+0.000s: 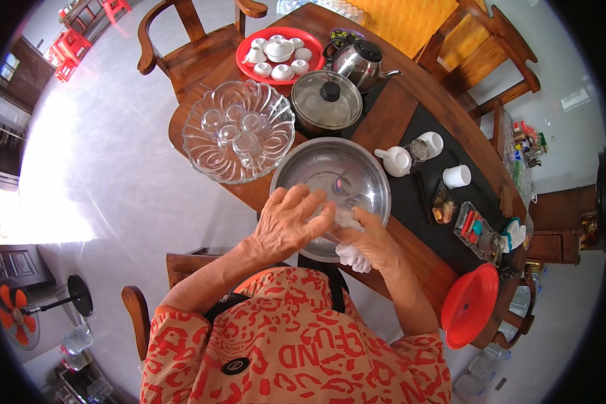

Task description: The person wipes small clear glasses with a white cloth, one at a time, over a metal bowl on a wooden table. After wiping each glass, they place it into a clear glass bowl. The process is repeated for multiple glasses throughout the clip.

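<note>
A wide metal basin [377, 161] stands at the table's near edge in front of me, with a clear glass [357, 200] in it. Over the basin's near left side is my left hand [289, 223], its fingers bent and apart, with nothing plainly held. My right hand [374, 241] closes on a crumpled white cloth [352, 258] that hangs over the basin's near rim. Something clear, seemingly a drinking glass, shows between the two hands, partly hidden by fingers and cloth. Left of the basin, a scalloped glass bowl [198, 151] carries several upturned clear glasses [246, 143].
Behind the basin stand a lidded pot [313, 101], a steel kettle [353, 67] and a red tray [249, 40] of white teaware. To the right are a white teapot [398, 161], a white cup [456, 176], a small clear tray [466, 239] and a red basin [478, 296]. Wooden chairs surround the table.
</note>
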